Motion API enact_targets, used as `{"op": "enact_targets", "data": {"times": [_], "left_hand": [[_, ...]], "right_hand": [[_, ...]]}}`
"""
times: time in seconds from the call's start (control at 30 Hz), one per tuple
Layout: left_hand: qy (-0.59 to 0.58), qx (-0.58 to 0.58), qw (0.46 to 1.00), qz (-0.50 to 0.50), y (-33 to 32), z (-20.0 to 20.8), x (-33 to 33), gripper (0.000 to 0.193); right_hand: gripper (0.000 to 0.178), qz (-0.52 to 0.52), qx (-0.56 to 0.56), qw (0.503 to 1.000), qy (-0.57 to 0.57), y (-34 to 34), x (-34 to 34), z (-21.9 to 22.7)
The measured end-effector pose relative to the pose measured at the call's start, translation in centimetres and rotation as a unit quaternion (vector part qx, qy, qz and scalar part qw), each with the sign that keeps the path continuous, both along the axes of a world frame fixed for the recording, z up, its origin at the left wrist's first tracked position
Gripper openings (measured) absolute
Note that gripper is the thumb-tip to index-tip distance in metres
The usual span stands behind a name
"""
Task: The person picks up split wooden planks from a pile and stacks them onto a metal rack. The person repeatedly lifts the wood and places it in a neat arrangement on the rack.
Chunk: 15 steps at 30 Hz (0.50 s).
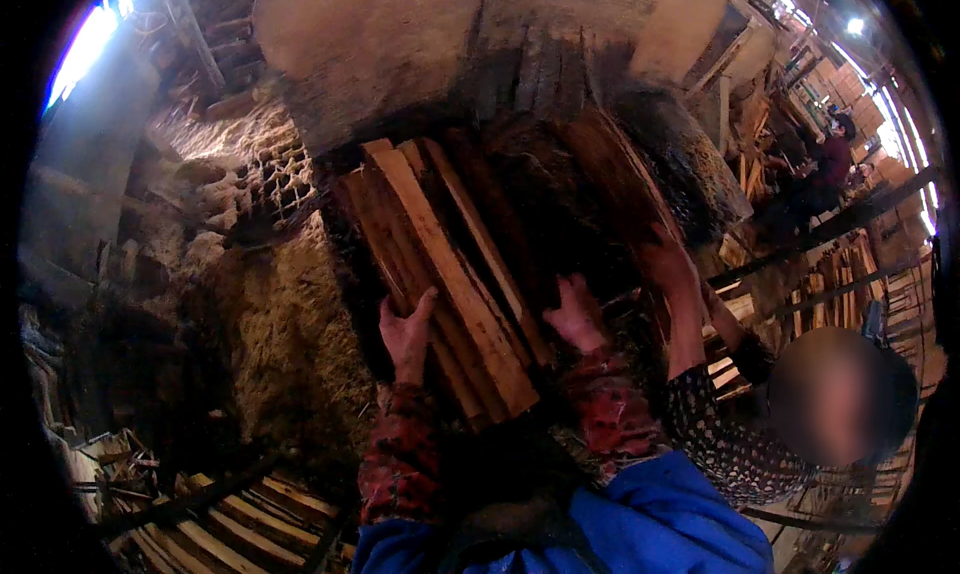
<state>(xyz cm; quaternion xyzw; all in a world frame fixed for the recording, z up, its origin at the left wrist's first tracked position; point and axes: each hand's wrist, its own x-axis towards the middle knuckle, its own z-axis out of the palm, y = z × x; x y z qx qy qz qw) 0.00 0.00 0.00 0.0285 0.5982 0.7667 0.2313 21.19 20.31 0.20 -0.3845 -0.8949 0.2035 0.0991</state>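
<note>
A bundle of rough wooden slats (455,274) lies slanted before me, its lower ends toward my body. My left hand (405,336) grips the bundle's left side, thumb over the top and fingers hidden below. On the right side, my right hand (577,316) is closed against the edge slat, its fingertips partly lost in shadow. Beyond it, a co-worker's hand (668,259) rests on a long reddish-brown slab (620,179); their other forearm (722,317) is partly hidden.
A crumbly earthen wall (295,334) rises at left. A pale, soot-stained surface (370,54) stands ahead. Slats lie on a rack (250,519) at lower left, and more wood is stacked (835,284) at right. The co-worker is close on my right; another person (828,174) is farther back.
</note>
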Motion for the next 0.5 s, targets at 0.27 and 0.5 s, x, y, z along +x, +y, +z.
{"op": "enact_targets", "data": {"times": [0.27,0.5], "left_hand": [[0.091,-0.006,0.995,0.036,1.2,0.3,0.9,0.058],[0.060,-0.088,0.994,-0.016,0.6,-2.1,1.2,0.068]], "right_hand": [[0.063,0.057,0.103,0.992,0.037,-1.7,6.4,-1.7],[0.057,-0.035,-0.050,0.997,0.044,-4.5,6.4,1.7]]}}
